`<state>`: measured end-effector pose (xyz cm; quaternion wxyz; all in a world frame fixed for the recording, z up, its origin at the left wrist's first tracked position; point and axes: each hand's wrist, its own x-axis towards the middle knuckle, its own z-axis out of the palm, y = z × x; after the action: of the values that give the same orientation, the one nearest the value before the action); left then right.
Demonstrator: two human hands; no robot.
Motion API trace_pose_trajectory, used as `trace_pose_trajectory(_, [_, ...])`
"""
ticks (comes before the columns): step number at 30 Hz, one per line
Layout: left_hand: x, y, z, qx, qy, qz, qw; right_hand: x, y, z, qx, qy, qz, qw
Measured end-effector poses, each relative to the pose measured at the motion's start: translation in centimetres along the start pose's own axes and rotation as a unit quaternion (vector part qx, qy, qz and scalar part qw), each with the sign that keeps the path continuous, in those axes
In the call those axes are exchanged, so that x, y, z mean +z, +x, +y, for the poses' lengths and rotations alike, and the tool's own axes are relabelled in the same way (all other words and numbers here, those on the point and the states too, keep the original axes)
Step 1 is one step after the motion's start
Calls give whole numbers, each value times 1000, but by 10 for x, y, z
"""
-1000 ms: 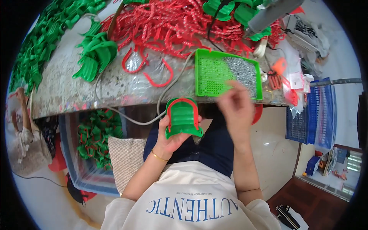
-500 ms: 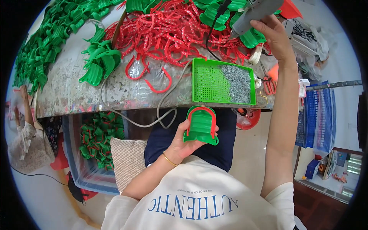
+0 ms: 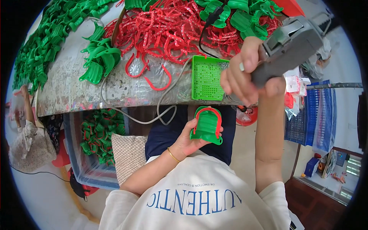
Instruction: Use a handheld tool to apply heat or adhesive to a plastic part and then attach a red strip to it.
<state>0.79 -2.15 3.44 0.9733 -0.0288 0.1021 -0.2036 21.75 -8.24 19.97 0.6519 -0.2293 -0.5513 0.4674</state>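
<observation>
My left hand (image 3: pixel 187 141) holds a ribbed green plastic piece (image 3: pixel 207 128) above my lap, with the thumb on its left edge. A red curved strip (image 3: pixel 219 118) lies around the inside of that piece's upper rim. My right hand (image 3: pixel 245 78) is wrapped round the dark handle of a grey handheld power tool (image 3: pixel 297 44), raised over the right side of the table. Partly hidden behind that hand is a bright green perforated tray (image 3: pixel 203 80). Its small silver metal parts are mostly covered.
Red curved strips (image 3: pixel 157 30) are heaped on the table, beside green pieces (image 3: pixel 101 61). A grey cable (image 3: pixel 163 103) hangs over the table edge. Below left stands a blue crate (image 3: pixel 90 180) of assembled pieces; a red bowl (image 3: pixel 247 118) is to the right. Another person (image 3: pixel 32 142) sits far left.
My right hand has brought the power tool down and closer, turning it, and now covers part of the tray. The left hand has shifted slightly right with the green piece.
</observation>
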Motion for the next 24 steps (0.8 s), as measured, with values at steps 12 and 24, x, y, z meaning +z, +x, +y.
trace_pose_trajectory(12, [-13, 6, 3, 33, 8, 15, 999, 33, -52, 74, -39, -357, 617, 700])
trace_pose_trajectory(24, [-17, 9, 3, 41, -7, 25, 999, 16, -70, 114, -64, -340, 628, 697])
